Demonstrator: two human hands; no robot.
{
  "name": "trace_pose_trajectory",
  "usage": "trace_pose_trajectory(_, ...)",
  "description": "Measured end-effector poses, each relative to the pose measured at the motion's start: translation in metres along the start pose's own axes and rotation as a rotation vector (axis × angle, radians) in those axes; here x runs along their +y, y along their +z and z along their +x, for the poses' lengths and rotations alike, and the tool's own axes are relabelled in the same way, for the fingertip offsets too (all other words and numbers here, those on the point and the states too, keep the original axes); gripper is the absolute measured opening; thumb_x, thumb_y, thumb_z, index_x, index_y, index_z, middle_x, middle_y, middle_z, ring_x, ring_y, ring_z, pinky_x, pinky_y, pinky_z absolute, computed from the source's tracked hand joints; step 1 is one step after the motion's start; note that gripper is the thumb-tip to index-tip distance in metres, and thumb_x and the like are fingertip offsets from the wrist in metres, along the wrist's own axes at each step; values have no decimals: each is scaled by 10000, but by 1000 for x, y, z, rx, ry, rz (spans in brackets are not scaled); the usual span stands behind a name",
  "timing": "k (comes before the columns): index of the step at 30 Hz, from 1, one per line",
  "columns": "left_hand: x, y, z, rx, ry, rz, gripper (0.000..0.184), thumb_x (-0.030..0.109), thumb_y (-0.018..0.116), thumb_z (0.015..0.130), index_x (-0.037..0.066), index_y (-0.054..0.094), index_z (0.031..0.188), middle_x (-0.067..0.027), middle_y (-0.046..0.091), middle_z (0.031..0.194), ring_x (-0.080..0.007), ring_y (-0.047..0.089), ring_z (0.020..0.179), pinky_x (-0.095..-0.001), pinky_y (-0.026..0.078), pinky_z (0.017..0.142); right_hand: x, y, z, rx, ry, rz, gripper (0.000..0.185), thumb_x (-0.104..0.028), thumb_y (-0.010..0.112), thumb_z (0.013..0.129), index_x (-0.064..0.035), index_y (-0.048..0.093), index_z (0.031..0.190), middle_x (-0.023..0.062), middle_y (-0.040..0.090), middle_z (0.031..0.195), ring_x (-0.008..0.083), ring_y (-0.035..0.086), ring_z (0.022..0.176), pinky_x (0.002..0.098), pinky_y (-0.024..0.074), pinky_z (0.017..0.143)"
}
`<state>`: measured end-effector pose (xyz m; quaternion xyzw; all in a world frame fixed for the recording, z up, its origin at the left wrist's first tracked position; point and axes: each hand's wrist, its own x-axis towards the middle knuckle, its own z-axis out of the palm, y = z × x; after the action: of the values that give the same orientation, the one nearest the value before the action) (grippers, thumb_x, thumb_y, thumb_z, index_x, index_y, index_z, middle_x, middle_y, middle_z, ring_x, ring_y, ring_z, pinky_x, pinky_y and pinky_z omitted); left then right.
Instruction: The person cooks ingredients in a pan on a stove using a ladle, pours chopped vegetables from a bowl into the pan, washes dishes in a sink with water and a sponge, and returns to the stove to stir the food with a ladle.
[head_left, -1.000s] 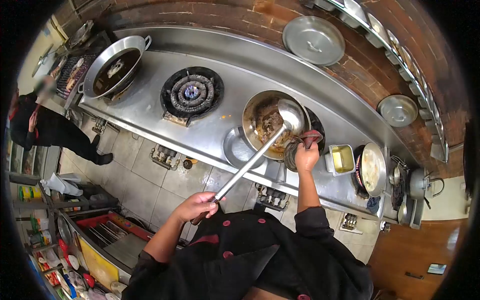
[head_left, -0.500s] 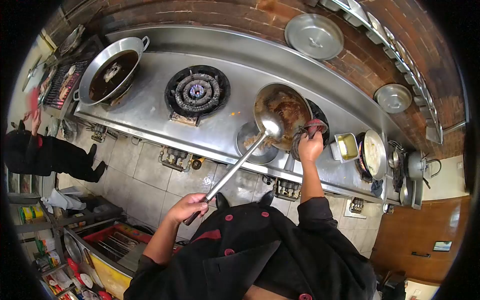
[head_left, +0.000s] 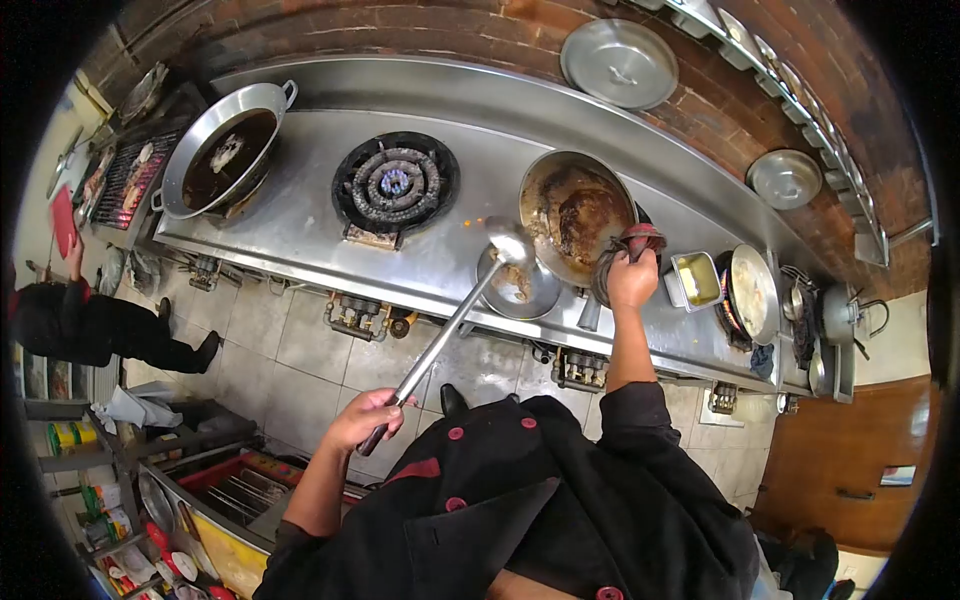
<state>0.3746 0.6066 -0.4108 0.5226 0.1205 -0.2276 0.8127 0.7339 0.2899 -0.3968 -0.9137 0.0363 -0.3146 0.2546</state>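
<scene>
My left hand point(head_left: 366, 418) is closed round the dark end of a long steel ladle point(head_left: 440, 345). The ladle's bowl hangs over the near-left side of a tilted wok point(head_left: 560, 180), above a round metal bowl point(head_left: 545, 295) with brownish food bits in it. Brown residue coats the wok's inside. At the wok's right rim my right hand point(head_left: 632, 282) is closed on a red and dark cloth point(head_left: 645, 236), which covers whatever part of the wok it grips. A grey handle point(head_left: 590, 315) sticks out below, over the counter's edge.
A lit burner point(head_left: 395, 185) sits left of the wok. Further left are a big pan of dark liquid point(head_left: 185, 165) and a grill point(head_left: 130, 180). Right of my hand stand a yellow-filled metal tub point(head_left: 678, 290) and a pale-filled pan point(head_left: 765, 315). A co-worker point(head_left: 110, 320) stands far left.
The ladle's bowl has moved left, off the wok's middle and over the metal bowl. The wok and my right hand have shifted slightly right. The co-worker's red item has moved.
</scene>
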Motion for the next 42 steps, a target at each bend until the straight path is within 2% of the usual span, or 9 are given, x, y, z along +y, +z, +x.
trace_pose_trajectory(8,-6,20,41,-49,15,-74,353,187,493,915,-4,495,1213,4,481,641,-82,452,540,-211,372,509,30,5,5,-23,177,47,234,-161,680,674,12,563,781,238,609,781,428,583,773,470,464,705)
trace_pose_trajectory(14,55,70,11,136,-20,634,312,170,580,860,26,550,1136,-20,550,676,-140,530,564,-273,424,533,87,-14,-2,-103,434,101,213,-114,644,684,16,602,848,206,638,806,375,615,774,425,475,721)
trace_pose_trajectory(16,90,104,37,270,304,1371,341,168,599,801,25,559,1108,-81,587,677,-234,577,590,-348,448,550,122,5,-19,-104,730,705,194,-77,617,702,7,599,875,107,636,826,262,619,731,375,482,698)
trace_pose_trajectory(26,137,161,123,145,463,1865,371,212,657,713,88,588,1056,-123,619,762,-316,600,748,-437,463,639,171,-61,-82,-251,1215,1173,316,19,553,701,14,526,1016,99,575,921,227,577,835,360,475,754)
trace_pose_trajectory(28,154,152,131,71,540,1851,294,180,656,749,77,599,1018,-104,622,774,-260,611,727,-379,476,631,163,-87,-98,-164,1236,1306,297,24,526,728,14,524,1025,114,587,937,261,608,851,382,502,773)
trace_pose_trajectory(32,155,67,194,268,345,817,181,177,609,850,6,592,906,-35,608,745,-87,533,676,-255,440,605,178,-137,-137,3,1276,1242,314,18,501,744,34,505,1058,140,589,984,283,615,862,401,513,779)
trace_pose_trajectory(34,83,-27,266,185,609,1483,251,223,630,833,-3,590,935,-59,620,750,-106,580,681,-286,476,630,168,-170,-151,120,1277,1207,301,8,502,744,36,507,1044,140,588,972,284,615,851,400,515,766)
trace_pose_trajectory(36,50,-36,292,179,-112,855,382,241,647,831,-55,548,1051,-103,626,801,-176,611,616,-299,488,533,163,-191,-164,268,1294,1168,288,-2,502,744,38,509,1030,140,588,959,284,616,840,400,517,754)
trace_pose_trajectory(42,-7,-31,341,370,-239,139,182,86,590,839,16,494,976,-80,546,732,-159,538,564,-265,458,476,195,-253,-242,638,1446,865,227,-29,545,722,20,534,943,118,585,845,236,600,729,364,505,656)
